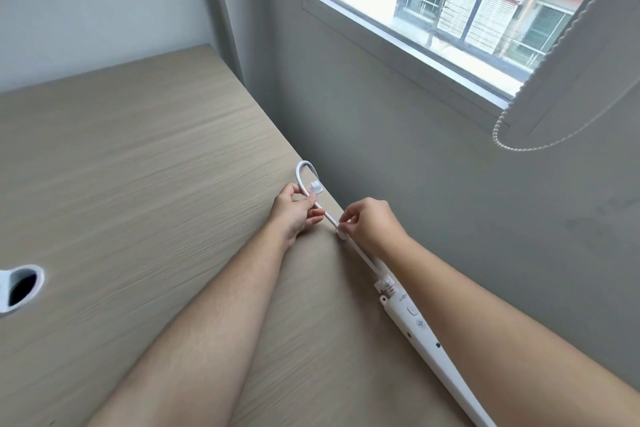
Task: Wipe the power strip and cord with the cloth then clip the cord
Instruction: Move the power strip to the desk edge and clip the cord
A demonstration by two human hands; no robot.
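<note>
The thin white bendy cord (349, 239) looks light and slippery, so both hands pinch it just beyond the long white plastic power strip (426, 347): left grip (299, 210) and right grip (363, 222) closed on it.

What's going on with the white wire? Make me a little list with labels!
Place: wooden desk beside a grey wall, under a window
Cord: white cord running along the desk's edge, looping back at its far end
Left hand: left hand pinching the cord near the loop
Right hand: right hand pinching the cord at a small white clip
Other clip: second clip by the loop
Power strip: white power strip, flat along the desk's edge
Cloth: not in view
Desk hole: round cable hole at the left
</note>
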